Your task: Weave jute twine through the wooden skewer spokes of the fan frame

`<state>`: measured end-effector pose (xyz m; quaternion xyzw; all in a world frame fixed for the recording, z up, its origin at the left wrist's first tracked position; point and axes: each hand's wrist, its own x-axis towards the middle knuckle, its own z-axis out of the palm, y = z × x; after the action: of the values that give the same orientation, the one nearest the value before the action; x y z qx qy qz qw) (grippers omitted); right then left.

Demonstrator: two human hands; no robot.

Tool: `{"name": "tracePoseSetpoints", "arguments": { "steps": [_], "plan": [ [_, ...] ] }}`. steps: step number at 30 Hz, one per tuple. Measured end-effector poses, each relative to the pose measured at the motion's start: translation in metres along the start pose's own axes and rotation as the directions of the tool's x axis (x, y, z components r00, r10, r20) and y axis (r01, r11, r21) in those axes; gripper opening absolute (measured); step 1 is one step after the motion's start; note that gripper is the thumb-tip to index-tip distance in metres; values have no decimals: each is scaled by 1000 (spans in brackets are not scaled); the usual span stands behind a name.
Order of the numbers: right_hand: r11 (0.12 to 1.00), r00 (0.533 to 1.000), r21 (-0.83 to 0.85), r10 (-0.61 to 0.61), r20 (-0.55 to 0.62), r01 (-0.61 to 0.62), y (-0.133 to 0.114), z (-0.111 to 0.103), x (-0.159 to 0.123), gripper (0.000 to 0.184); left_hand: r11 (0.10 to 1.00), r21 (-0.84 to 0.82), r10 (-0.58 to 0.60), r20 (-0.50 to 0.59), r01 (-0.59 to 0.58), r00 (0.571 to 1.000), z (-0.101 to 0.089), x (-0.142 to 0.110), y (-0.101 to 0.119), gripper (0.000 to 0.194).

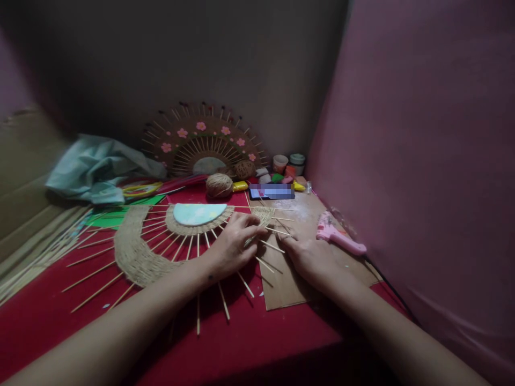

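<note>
A half-round fan of thin wooden sticks and woven twine [131, 249] lies before me, with a pale blue half-disc [199, 214] at its centre. My left hand [237, 238] is closed on the fan's woven band at its right side, fingers curled over the sticks. Close to the stick tips on that side is my right hand [309, 260], its thumb and fingers pinched together. What they hold, if anything, is too small to make out. My left forearm hides part of the band's lower edge.
Cardboard [281, 292] lies on the red cloth [241, 343], with a pink glue gun [340, 237] at right. Behind are a phone [272, 192], a twine ball [219, 185] and a flowered fan [201, 131]. Teal cloth [92, 163] and loose sticks [48, 262] lie left.
</note>
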<state>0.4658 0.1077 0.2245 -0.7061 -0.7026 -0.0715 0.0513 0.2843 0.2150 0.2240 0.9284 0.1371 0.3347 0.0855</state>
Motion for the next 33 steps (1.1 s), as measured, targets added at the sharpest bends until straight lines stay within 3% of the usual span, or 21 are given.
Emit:
{"name": "tracePoseSetpoints", "arguments": {
  "steps": [3,7,10,15,18,20,24,29,33],
  "plan": [
    [999,999,-40,23,-33,-24,5,1,-5,26,1000,-3,-19,25,19,1000,1,-1,0,30],
    [997,985,-36,-71,-156,66,9,-2,-7,21,1000,-13,-25,38,26,999,1,-1,0,30],
    [993,977,-24,-117,-177,115,13,-8,-6,20,999,-15,-48,38,48,998,1,-1,-1,30],
    [998,965,21,-46,-258,54,26,-6,-3,19,999,-24,-34,32,35,999,2,-2,-1,30],
    [996,950,22,-74,-304,85,33,-4,-3,18,1000,-7,-26,37,26,999,2,-3,-1,31],
    [995,953,38,-82,-290,97,36,-6,-3,20,1000,4,-25,44,25,999,1,-3,-1,31],
    [1000,962,28,-1,-272,9,40,-13,-2,26,1000,-7,-18,40,19,999,1,-3,0,31],
    [999,996,-22,-49,-78,47,46,-15,-1,36,999,-24,-21,40,22,999,-2,-3,2,30],
    [993,999,-119,-22,-40,17,56,-12,2,42,999,-39,-26,39,27,999,-6,-2,3,28]
  ]
}}
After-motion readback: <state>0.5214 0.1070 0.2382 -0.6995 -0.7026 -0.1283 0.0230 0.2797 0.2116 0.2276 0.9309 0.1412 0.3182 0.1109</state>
